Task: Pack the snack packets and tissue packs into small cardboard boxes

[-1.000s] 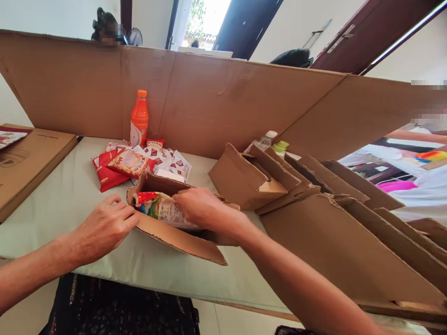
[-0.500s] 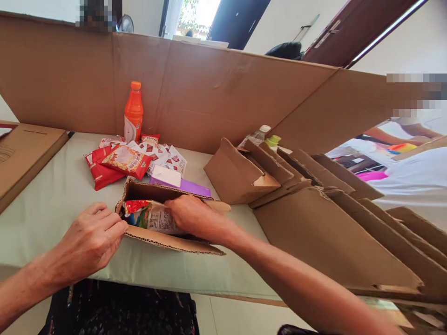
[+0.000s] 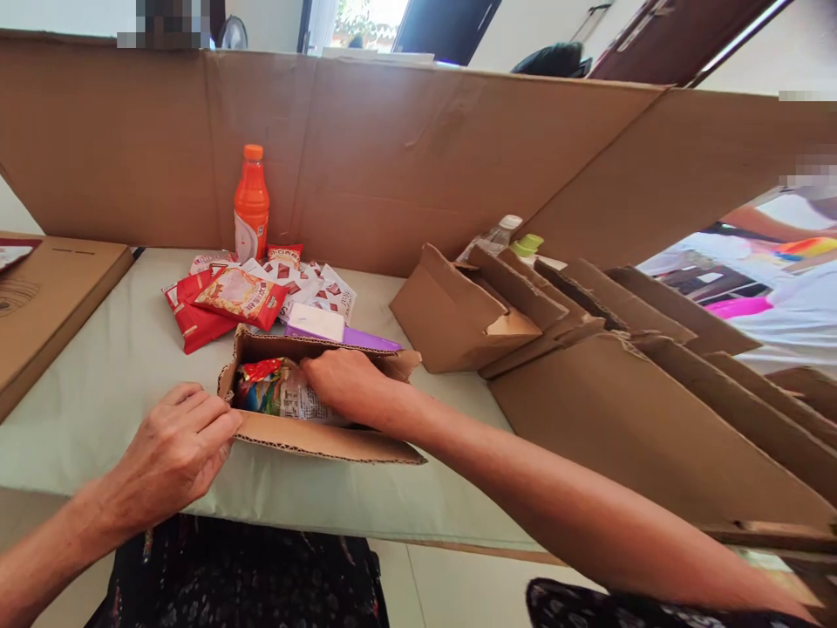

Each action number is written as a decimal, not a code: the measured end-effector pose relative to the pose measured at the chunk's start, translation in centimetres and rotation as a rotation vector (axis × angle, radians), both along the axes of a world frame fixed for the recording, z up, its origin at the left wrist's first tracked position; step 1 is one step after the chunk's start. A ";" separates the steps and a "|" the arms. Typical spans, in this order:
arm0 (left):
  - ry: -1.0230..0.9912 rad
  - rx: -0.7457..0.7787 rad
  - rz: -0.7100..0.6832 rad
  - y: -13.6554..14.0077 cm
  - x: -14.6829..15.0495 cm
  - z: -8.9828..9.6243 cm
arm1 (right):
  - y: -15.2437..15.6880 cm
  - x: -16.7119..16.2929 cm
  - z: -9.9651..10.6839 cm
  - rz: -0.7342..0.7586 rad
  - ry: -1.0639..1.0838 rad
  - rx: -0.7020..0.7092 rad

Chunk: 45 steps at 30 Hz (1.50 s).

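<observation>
An open cardboard box (image 3: 327,436) stands on the pale cloth before me. My left hand (image 3: 189,440) pinches its left front corner, thumb and fingers closed over the edge. Inside the box lies a colourful printed snack bag (image 3: 265,388), red at the top with a white text panel. My right hand (image 3: 343,379) reaches into the box from the right, its curled fingers on the bag; the fingertips are hidden. Just behind the box are a purple flat item (image 3: 370,340) and a white block (image 3: 317,323).
Red snack packets (image 3: 241,296) and an orange drink bottle (image 3: 252,205) stand behind the box. Cardboard dividers (image 3: 588,419) fill the right side, with a clear bottle (image 3: 500,235) behind. A flat carton (image 3: 58,296) lies left. A tall cardboard wall (image 3: 392,157) closes off the back.
The snack bag sits a little lower in the box, and my right hand has shifted slightly left with it. My left hand keeps its hold on the corner. The view has tilted slightly.
</observation>
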<state>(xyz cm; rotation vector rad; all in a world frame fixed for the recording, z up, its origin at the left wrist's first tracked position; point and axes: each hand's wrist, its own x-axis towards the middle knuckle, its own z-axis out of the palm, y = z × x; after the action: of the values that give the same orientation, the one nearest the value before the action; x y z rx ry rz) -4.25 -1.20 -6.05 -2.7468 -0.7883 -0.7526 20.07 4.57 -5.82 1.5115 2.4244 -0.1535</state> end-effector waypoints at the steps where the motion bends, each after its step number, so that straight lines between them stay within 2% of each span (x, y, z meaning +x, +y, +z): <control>1: -0.004 0.008 0.001 -0.1 -0.1 -0.1 | 0.1 0.0 0.1 0.000 -0.001 0.003; 6: -0.119 0.064 0.134 -0.9 -0.7 -1.5 | -1.3 0.9 2.7 0.009 0.148 0.059; 8: -0.191 0.023 0.178 -1.1 -0.9 -2.1 | -1.6 1.7 3.6 -0.025 0.261 0.111; 10: -0.257 -0.081 0.186 -1.0 -0.9 -2.7 | -1.3 2.6 3.9 -0.041 0.346 0.138; 14: -0.301 -0.264 0.108 0.0 -0.7 -3.5 | 0.6 4.5 3.0 -0.020 0.442 0.068; 18: -0.277 -0.249 0.016 1.1 -0.2 -3.5 | 1.4 6.1 2.0 0.033 0.556 0.038; 23: -0.240 -0.293 -0.011 1.8 -0.2 -3.1 | 0.0 8.2 2.9 0.035 0.617 0.128; 30: -0.216 -0.320 0.001 2.3 0.0 -3.2 | -0.9 10.8 4.1 0.057 0.602 0.116; 33: -0.180 -0.277 -0.002 2.4 0.3 -2.9 | -0.8 11.5 3.0 0.054 0.709 0.110; 35: -0.158 -0.255 -0.028 2.6 0.4 -2.7 | -0.7 11.2 1.3 0.068 0.832 0.105; 37: -0.158 -0.247 -0.047 2.8 0.5 -2.6 | -0.6 10.2 -1.1 0.086 0.940 0.176; 40: -0.168 -0.248 -0.044 3.0 0.7 -2.4 | -0.6 8.0 -4.1 0.087 0.975 0.412; 42: -0.169 -0.253 -0.042 3.2 0.9 -2.3 | -0.8 7.2 -5.1 0.067 0.936 0.595; 45: -0.172 -0.273 -0.048 3.2 0.8 -2.2 | -1.8 7.8 -5.0 0.017 0.896 0.826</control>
<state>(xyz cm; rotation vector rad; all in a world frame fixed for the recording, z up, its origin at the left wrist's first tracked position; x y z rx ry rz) -3.45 2.02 -8.24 -2.9805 -0.9251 -0.9676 27.89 2.80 -10.82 2.0520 3.4856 0.2843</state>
